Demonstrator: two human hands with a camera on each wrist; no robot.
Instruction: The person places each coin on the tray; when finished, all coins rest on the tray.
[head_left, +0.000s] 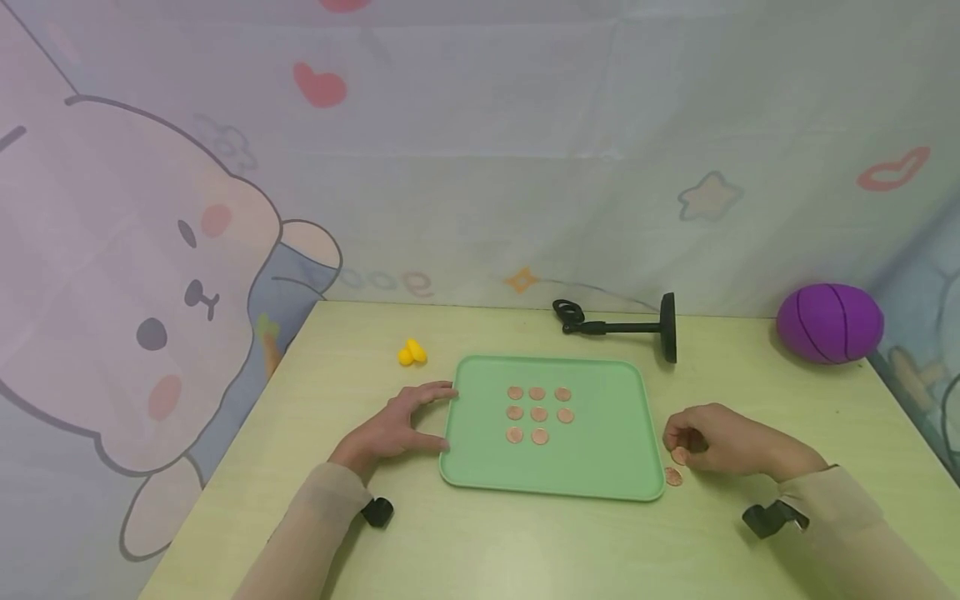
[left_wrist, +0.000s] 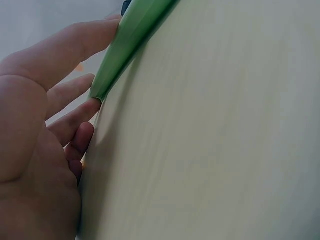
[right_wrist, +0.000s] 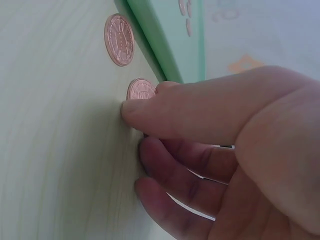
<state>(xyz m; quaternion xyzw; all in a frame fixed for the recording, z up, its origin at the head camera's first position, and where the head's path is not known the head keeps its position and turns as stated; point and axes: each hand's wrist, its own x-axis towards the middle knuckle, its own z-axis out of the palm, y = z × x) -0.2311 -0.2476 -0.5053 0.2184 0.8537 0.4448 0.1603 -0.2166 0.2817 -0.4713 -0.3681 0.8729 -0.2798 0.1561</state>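
A light green tray lies on the table, with several copper coins set out in rows on it. My left hand rests at the tray's left edge, thumb and fingers spread and touching the rim. In the left wrist view the fingertips meet the tray's corner. To the right of the tray, my right hand pinches a copper coin between thumb and forefinger, close over the tabletop. Another coin lies flat on the table just beside the tray's right rim.
Behind the tray, a black stand with a round base lies on its side. Small yellow objects sit beyond the tray's left corner. A purple ball rests at the back right, in front of a printed cloth backdrop.
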